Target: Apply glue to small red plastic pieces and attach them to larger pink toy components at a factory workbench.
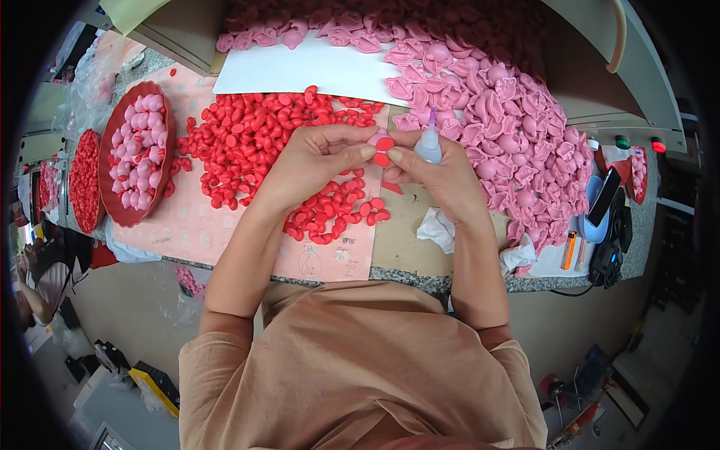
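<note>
Between my two hands, above the worktable, is a small pink rounded part (pixel 377 138) with a red double-lobed piece (pixel 382 159) against it. My left hand (pixel 328 155) pinches it from the left with thumb and fingertips. From the right, my right hand (pixel 444 172) grips the red piece between thumb and finger. The same hand also keeps a clear squeeze bottle (pixel 429 145) with a thin purple tip, tilted upward, between its fingers. Loose red pieces (pixel 247 135) lie heaped beside my left hand. Pink shell-like parts (pixel 517 142) are piled beyond my right hand.
At the left stand a red scalloped bowl (pixel 169 142) of pink-and-red pieces and a basket of red pieces (pixel 85 180). Crumpled white tissue (pixel 437 229) lies near the front edge. A phone (pixel 604 196), an orange lighter (pixel 568 250) and a black device (pixel 606 262) sit at the right.
</note>
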### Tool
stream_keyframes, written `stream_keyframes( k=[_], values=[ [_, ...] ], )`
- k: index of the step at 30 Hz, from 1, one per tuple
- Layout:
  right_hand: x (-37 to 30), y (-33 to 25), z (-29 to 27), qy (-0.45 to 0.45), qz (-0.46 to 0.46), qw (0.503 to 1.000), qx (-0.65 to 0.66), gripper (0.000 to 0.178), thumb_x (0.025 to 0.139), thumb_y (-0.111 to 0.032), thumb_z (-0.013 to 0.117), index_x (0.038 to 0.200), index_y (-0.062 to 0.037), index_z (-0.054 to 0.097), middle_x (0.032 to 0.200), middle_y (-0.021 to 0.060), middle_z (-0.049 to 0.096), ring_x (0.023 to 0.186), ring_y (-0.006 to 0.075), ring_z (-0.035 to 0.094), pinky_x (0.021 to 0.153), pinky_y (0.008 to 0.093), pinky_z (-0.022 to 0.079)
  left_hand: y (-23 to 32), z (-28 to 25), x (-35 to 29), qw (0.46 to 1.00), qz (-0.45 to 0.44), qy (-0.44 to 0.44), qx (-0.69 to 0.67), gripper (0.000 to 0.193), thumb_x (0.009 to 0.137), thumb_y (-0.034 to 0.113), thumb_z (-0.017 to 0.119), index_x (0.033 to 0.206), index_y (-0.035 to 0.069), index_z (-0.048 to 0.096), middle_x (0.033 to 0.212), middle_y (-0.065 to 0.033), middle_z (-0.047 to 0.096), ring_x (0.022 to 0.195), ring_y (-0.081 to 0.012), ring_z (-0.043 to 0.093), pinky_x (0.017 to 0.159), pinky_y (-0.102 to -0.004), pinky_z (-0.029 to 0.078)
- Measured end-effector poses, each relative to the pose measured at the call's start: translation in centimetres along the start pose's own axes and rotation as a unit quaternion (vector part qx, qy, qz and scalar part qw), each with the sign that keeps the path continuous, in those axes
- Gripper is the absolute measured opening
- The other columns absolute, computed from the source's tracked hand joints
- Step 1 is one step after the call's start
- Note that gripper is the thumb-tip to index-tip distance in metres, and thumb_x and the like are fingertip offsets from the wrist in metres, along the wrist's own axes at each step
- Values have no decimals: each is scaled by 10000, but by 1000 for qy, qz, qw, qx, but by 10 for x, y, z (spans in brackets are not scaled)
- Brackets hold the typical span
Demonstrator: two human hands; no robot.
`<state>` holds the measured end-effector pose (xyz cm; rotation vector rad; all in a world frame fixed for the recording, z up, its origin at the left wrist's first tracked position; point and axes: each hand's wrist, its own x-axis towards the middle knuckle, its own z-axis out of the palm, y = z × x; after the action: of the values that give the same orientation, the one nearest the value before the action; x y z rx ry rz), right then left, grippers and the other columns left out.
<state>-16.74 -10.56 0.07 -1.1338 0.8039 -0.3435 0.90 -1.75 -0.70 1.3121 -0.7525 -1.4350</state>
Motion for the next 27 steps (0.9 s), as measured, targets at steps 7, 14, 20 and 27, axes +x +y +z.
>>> stream_keyframes(
  k=[7, 14, 20, 27],
  values=[
    [1, 0, -1, -1, -3, 1000, -13, 304, 853, -138, 611, 1110, 18, 567, 903, 75, 650, 754, 129, 638, 682, 243, 525, -2, 0, 1, 1000, 15, 8, -11, 280, 834, 85, 632, 1095, -9, 599, 936, -78, 655, 851, -107, 620, 748, -235, 510],
    [1, -2, 0, -3, -3, 1000, 1, 311, 856, -127, 605, 1123, 24, 556, 910, 82, 648, 762, 135, 639, 699, 248, 527, -1, 0, 2, 1000, 17, 5, -9, 284, 840, 83, 623, 1105, -13, 589, 943, -77, 654, 850, -111, 621, 760, -237, 511],
    [-2, -4, 0, -21, -56, 997, 42, 339, 854, -68, 585, 1171, 30, 516, 1012, 113, 617, 819, 179, 638, 741, 282, 530, 8, 8, -4, 994, 83, -12, -68, 361, 831, 24, 605, 1183, 0, 528, 1076, -92, 610, 947, -131, 595, 824, -254, 494],
    [-4, -4, 2, -47, -111, 990, 70, 363, 854, -35, 565, 1203, 33, 493, 1060, 129, 595, 858, 192, 631, 789, 313, 530, 6, 6, -5, 985, 153, -54, -67, 334, 851, -3, 564, 1182, 0, 528, 1167, -83, 537, 1049, -162, 543, 904, -284, 455]
  ],
)
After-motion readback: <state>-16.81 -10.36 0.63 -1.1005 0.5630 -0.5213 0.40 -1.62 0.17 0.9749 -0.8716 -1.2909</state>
